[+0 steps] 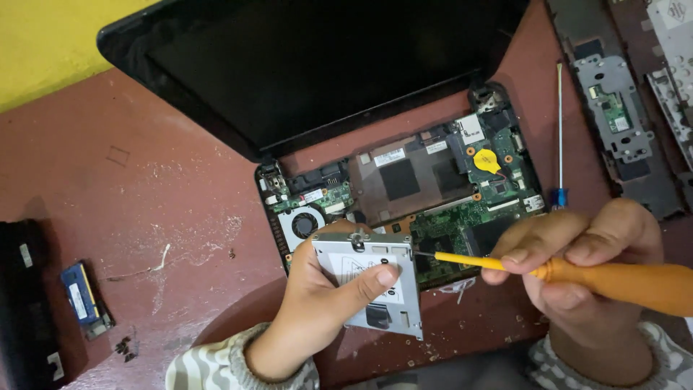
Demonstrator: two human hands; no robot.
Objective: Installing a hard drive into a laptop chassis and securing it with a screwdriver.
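Observation:
My left hand [317, 300] grips a silver hard drive in its metal caddy [361, 267], tilted above the front edge of an opened laptop base [433, 188] with its green circuit board exposed. My right hand [585, 253] holds an orange-handled screwdriver [613, 278]. Its thin shaft points left and its tip touches the right edge of the caddy. The laptop's black screen [310, 65] lies folded back flat on the reddish-brown table [144, 195].
A second thin screwdriver with a blue handle [559, 137] lies right of the laptop. Removed laptop cover parts [621, 115] sit at the far right. A blue memory module [79, 292], a black part [22, 303] and small screws [126, 348] lie at the left.

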